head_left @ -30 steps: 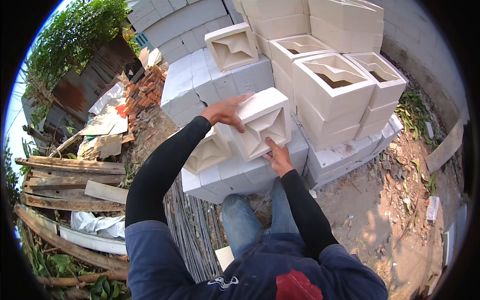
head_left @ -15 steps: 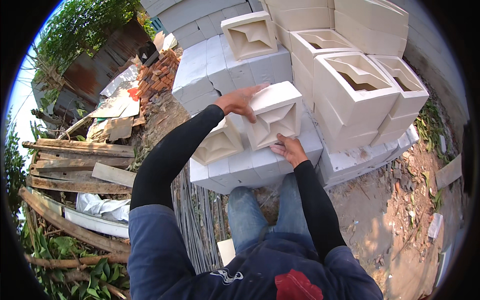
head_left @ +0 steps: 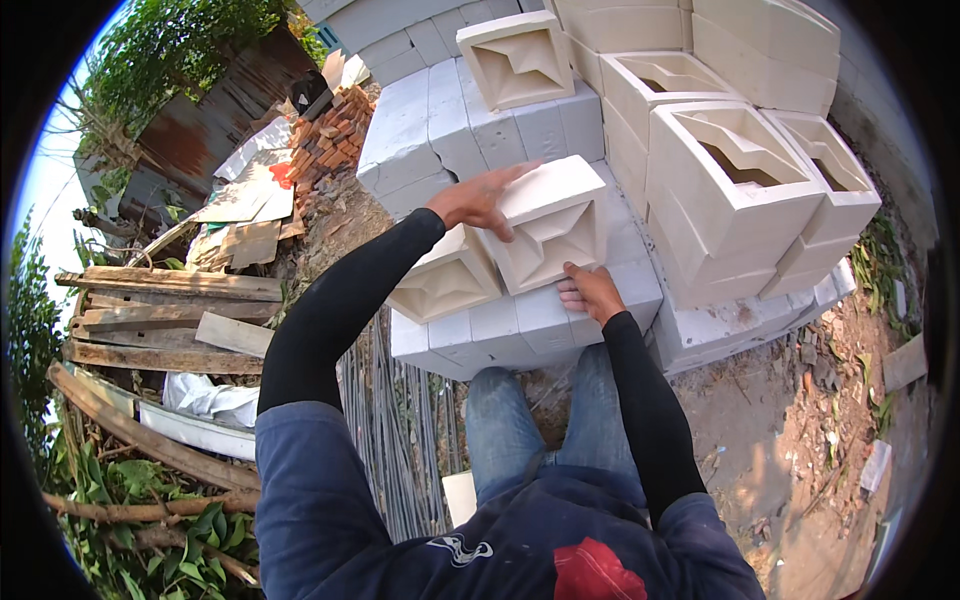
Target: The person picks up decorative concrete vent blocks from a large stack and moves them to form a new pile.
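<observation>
From the head view, looking down over the person's dark sleeves, the left hand point(head_left: 478, 200) is lying flat across the top left corner of a white patterned block point(head_left: 550, 222), its fingers stretched out and slightly spread, their tips reaching along the block's upper edge. The right hand point(head_left: 590, 292) is pressing against the lower edge of the same block, fingers held close together and curled under it, so the block is sitting tilted between the two sets of fingers, its recessed face turned toward the person. Just left of the left hand's fingers and below its wrist, a second patterned block point(head_left: 445, 285) is leaning, touching the held block at its side. Both are resting on a low stack of plain white blocks point(head_left: 500, 325), which is spreading out directly beneath the right hand's fingers. Beyond the left fingertips, higher up, another patterned block point(head_left: 515, 60) is standing on a taller stack, and to the right of both hands, well apart from the fingers, open box-shaped blocks point(head_left: 735, 175) are piling up in tiers. Far to the left of the left hand, a heap of red bricks point(head_left: 330, 135) is sitting near weathered wooden planks point(head_left: 160, 290), and green leaves point(head_left: 130, 490) are crowding the lower left corner. Below the right hand's fingers, the person's jeans point(head_left: 510, 430) are showing above the dirt ground point(head_left: 790, 430).
</observation>
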